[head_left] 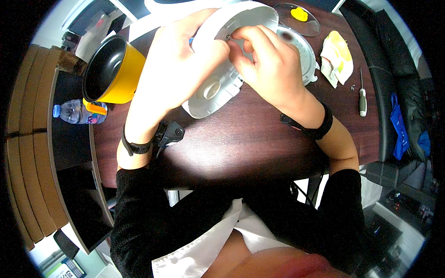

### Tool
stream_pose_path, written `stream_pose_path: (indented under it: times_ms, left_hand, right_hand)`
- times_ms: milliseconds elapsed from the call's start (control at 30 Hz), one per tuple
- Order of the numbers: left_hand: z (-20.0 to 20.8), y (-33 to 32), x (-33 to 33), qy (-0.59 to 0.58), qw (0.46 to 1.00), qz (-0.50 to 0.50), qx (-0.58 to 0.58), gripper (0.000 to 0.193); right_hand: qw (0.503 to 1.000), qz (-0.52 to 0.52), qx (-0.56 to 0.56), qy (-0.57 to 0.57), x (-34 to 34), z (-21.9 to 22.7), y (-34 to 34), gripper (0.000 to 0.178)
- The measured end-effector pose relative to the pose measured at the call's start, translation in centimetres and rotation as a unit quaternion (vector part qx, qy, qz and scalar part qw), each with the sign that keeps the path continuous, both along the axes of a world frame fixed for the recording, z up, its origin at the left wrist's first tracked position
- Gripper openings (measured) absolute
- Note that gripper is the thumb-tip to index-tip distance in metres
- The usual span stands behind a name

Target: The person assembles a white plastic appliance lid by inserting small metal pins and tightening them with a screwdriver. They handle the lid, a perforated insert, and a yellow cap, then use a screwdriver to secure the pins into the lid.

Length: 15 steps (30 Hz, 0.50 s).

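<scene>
White plastic housing (225,76) tilted over the dark table (222,148), clasped in the left hand (189,59); right hand (276,62) at a tiny metal part (228,37) inside, thumb and forefinger close together, actual pinch impossible to tell. Possible dropping of the part through slack fingertips, or housing slippage from one-sided support. Farther right, screwdriver (363,103).

A housing (222,84) is at twelve o'clock over the surface (241,139), a pot (124,72) at ten, lid (299,15) at one, screwdriver (362,99) near three.
</scene>
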<state>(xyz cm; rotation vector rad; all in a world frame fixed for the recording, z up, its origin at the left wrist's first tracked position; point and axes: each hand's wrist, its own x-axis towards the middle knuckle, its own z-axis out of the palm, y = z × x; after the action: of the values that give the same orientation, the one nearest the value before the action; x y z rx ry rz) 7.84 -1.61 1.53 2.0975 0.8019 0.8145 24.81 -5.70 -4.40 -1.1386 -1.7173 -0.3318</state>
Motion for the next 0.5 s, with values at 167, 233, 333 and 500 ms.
stream_pose_path:
  times_ms: [167,233,333,500]
  left_hand:
    - [-0.3,0.0,0.0,-0.005,1.0,0.024,0.019,0.048]
    - [-0.2,-0.2,0.1,0.004,0.999,0.035,0.037,0.048]
    - [-0.2,-0.2,0.2,-0.007,0.999,0.03,0.027,0.048]
    - [0.1,-0.1,0.1,0.016,0.998,0.02,0.051,0.049]
  right_hand:
    - [1.0,-0.005,-0.01,0.003,0.0,-0.1,-0.1,0.017]
    - [1.0,0.003,0.002,-0.007,0.0,-0.1,0.0,0.016]
    - [1.0,0.006,0.023,-0.017,-0.1,-0.2,0.4,0.015]
    - [0.999,0.015,0.021,-0.026,0.1,-0.5,0.9,0.015]
